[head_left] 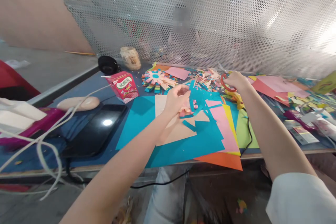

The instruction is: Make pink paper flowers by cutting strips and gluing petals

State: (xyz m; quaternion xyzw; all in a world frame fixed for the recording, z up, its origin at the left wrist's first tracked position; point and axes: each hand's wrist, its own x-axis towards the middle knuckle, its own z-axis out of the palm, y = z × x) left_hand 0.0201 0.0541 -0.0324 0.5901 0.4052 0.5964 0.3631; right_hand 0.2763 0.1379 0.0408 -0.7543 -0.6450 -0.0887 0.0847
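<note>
Left fingers (181, 88) are curling over the blue sheet (141, 119); whether they are pinching the strip (191, 103), I cannot tell. Right fingers (229, 79) are gripping scissors (223, 82) beyond the sheet, where a flower (154, 76) is also lying.

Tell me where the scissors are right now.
In the head view, the scissors are right of centre, in the right hand, by the right end of the scrap pile, before the mesh screen.

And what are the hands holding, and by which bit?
The right hand has the scissors by their red handles; whether the left hand holds anything can't be told.
</note>
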